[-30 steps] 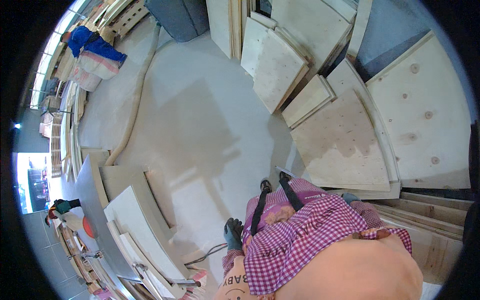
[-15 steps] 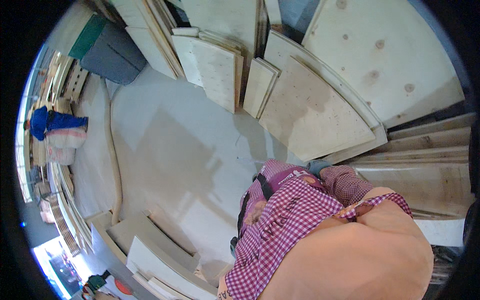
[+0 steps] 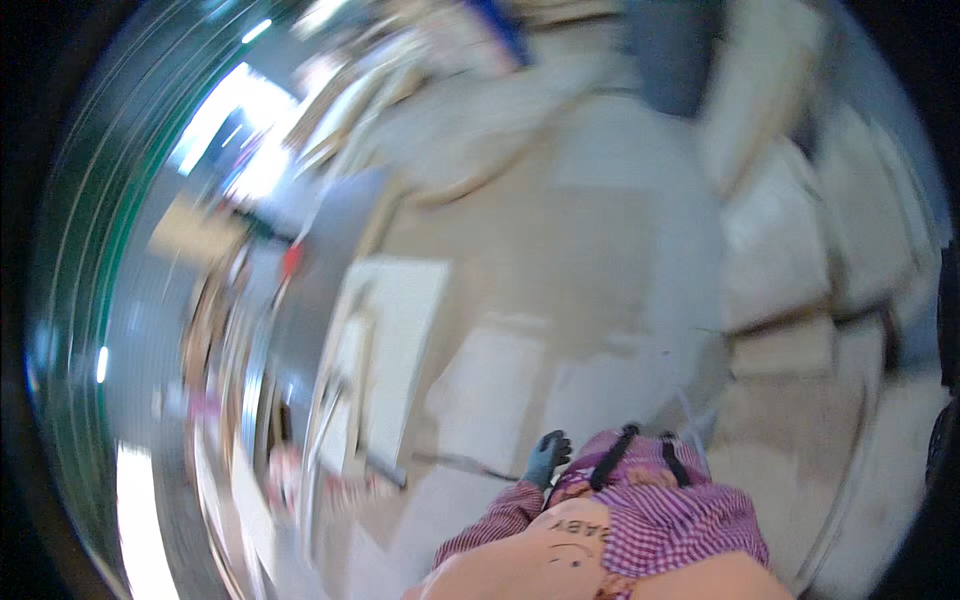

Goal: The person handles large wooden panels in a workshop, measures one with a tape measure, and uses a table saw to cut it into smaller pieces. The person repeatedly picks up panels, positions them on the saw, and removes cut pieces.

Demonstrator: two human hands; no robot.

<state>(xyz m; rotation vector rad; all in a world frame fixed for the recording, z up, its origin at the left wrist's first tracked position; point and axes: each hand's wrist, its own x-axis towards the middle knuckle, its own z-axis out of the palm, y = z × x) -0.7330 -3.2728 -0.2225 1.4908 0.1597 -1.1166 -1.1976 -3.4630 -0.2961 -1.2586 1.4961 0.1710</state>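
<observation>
My left hand (image 3: 546,459), in a grey-green work glove with dark fingertips, hangs beside the front of my checked clothing (image 3: 670,525). Its fingers look loosely apart, and I see nothing held in them, though motion blurs the picture. A thin dark strip (image 3: 462,463) lies near it on the left, too smeared to name. Further left, a pale flat board (image 3: 418,325) rests on a low stack. My right hand does not show.
Blurred wooden panels (image 3: 775,240) lean along the right side. A grey bin (image 3: 672,55) stands at the far right, and a thick hose (image 3: 470,190) curves over the floor. A grey-topped table (image 3: 335,225) and stacked boards line the left.
The view has swung left, so the panels now lie at the right and the table comes into view. My left glove shows more fully; my right glove, earlier near the panels, is gone from sight.
</observation>
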